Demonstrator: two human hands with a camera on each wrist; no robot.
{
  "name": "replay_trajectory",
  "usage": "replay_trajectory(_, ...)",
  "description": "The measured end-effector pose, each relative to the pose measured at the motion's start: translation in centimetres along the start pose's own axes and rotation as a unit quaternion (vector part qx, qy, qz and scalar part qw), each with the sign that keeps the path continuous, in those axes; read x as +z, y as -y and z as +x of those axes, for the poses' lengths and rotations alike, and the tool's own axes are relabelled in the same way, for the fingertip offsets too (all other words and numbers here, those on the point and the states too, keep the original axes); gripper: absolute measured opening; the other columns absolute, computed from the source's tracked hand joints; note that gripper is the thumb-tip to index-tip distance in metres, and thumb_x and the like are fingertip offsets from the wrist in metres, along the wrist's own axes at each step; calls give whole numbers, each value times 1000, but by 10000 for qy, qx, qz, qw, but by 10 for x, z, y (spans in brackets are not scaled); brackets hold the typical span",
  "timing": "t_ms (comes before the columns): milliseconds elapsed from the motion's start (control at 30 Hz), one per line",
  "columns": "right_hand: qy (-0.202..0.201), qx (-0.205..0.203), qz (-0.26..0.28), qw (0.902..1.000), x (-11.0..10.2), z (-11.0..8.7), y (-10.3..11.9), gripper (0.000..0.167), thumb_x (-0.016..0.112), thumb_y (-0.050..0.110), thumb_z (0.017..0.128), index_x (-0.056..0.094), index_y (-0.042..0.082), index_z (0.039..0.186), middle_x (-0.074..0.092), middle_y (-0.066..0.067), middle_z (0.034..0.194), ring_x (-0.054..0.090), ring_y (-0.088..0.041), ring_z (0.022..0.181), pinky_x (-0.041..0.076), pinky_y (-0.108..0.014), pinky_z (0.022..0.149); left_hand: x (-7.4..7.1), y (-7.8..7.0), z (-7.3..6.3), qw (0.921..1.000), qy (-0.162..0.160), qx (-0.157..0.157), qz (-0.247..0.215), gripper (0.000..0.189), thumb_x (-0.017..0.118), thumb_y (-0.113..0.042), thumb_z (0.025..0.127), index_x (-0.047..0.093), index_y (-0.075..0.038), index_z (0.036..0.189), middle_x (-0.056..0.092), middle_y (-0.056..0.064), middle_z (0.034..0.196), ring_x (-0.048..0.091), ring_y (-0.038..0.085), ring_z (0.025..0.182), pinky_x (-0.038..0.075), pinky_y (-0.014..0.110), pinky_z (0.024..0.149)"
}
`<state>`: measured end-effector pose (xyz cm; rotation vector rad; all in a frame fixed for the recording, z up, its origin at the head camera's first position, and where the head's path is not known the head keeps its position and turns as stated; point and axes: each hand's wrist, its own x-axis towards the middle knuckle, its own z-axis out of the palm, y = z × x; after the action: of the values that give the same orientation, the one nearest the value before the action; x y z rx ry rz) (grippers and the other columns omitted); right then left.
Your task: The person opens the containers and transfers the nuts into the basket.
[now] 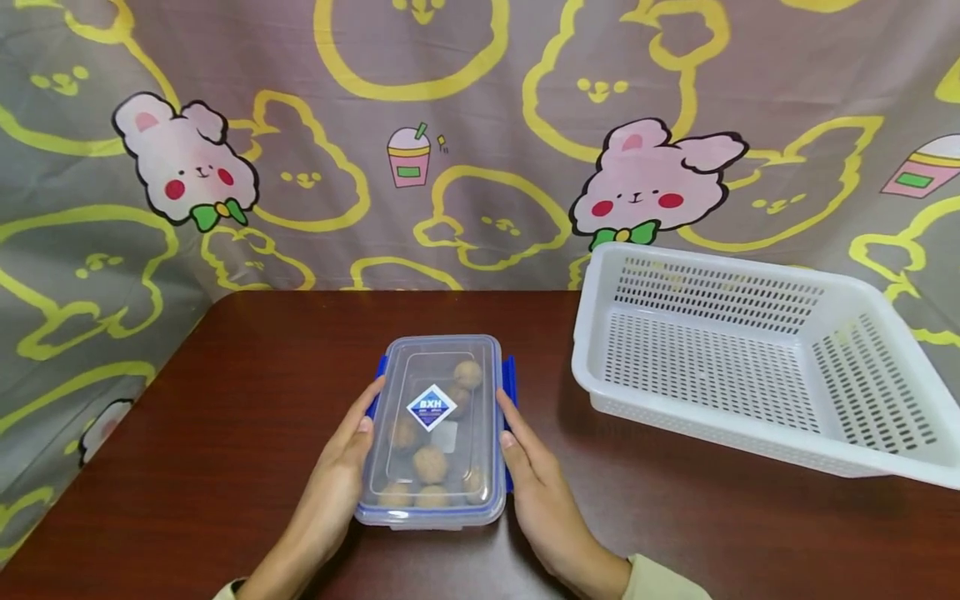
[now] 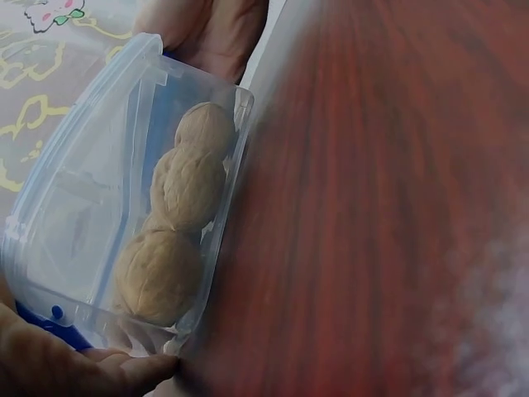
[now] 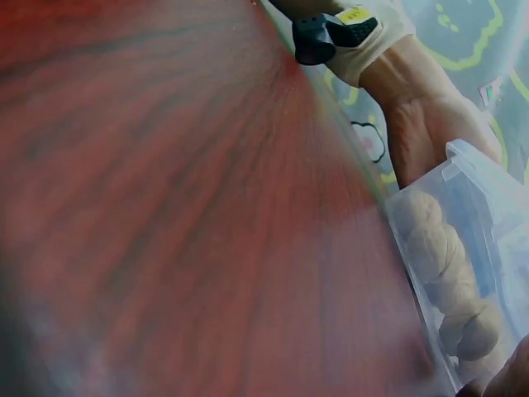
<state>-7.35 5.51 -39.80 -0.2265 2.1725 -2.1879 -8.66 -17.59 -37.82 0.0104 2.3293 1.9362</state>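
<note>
A clear plastic food container (image 1: pixel 431 348) with a blue-rimmed lid stands between both hands, holding several walnuts (image 1: pixel 430 464). On its lid is a blue and white diamond label (image 1: pixel 432 407). My left hand (image 1: pixel 330 483) grips the left side, and my right hand (image 1: pixel 547 504) grips the right side. Blue side latches (image 1: pixel 509 379) show beside the fingers. The left wrist view shows walnuts (image 2: pixel 157 277) bunched along the bottom, with a fingertip at the lower edge. From the right wrist, the far hand (image 3: pixel 438 132) appears behind the container. Whether the container touches the table is unclear.
A white perforated basket (image 1: pixel 697 421) stands on the right of the dark red-brown table (image 1: pixel 247 400). Behind the table hangs a patterned cloth (image 1: pixel 480 125) with yellow outlines and cartoon rabbits.
</note>
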Motion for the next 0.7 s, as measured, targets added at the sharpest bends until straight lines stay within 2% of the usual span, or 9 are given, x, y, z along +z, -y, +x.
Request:
replay_trajectory(167, -19, 59, -50, 10000, -1, 2, 3, 50, 40, 23, 115, 37, 27, 164, 32, -4, 171, 24, -30, 159, 16, -58, 128, 0, 0, -1, 10000, -25, -37, 0, 50, 25, -36, 115, 28, -36, 165, 30, 8, 170, 38, 33, 147, 33, 57, 117)
replay_trajectory(400, -146, 258, -230, 9993, -6, 6, 8, 50, 46, 20, 113, 41, 28, 162, 36, -6, 169, 30, -32, 157, 19, -61, 127, -1, 0, 0, 9998, 81, 74, -186, 50, 26, -32, 116, 28, -35, 166, 23, 7, 173, 27, 33, 154, 24, 62, 121)
replay_trajectory(567, -226, 268, -241, 9991, -7, 8, 10, 52, 49, 15, 111, 41, 24, 162, 37, -8, 169, 31, -32, 157, 20, -59, 127, -2, 0, 0, 9998, 120, 63, -170, 50, 27, -32, 116, 28, -35, 166, 24, 7, 173, 30, 34, 153, 28, 61, 120)
replay_trajectory(700, -325, 184, -294, 9989, -8, 8, 10, 54, 53, 11, 109, 42, 15, 161, 37, -14, 168, 40, -35, 152, 33, -53, 123, -4, -1, 0, 9999, 131, 1, -49, 50, 27, -32, 116, 28, -35, 166, 25, 8, 173, 33, 35, 152, 32, 59, 118)
